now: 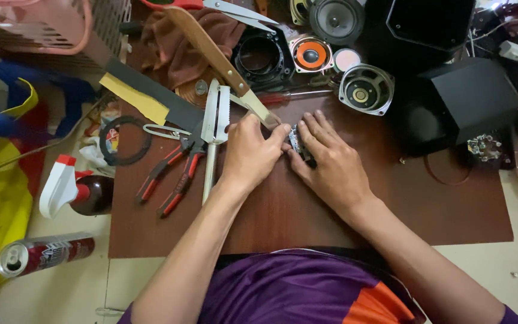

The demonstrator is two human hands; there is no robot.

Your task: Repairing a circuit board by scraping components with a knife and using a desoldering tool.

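A drinks can (43,254) lies on the floor at far left, with a spray bottle (73,191) above it beside the edge of the brown wooden table (439,204). On the table, red-handled pliers (172,174) lie slanted, and a small metal saw (214,129) runs nearly straight up and down just beside the left hand (250,155). That hand is curled, knuckles up, its fingertips pressed against the left end of a small dark circuit module (300,146). The module sits on the table at the centre, between both hands; its long axis runs on a slant from upper left to lower right, though most of it is covered. The right hand (331,163) lies flatter, fingers stretched toward upper left, pinching the module from the other side. Both hands are closed narrowly on it. Further right stand a bare speaker driver (365,90) and a black box (469,99).
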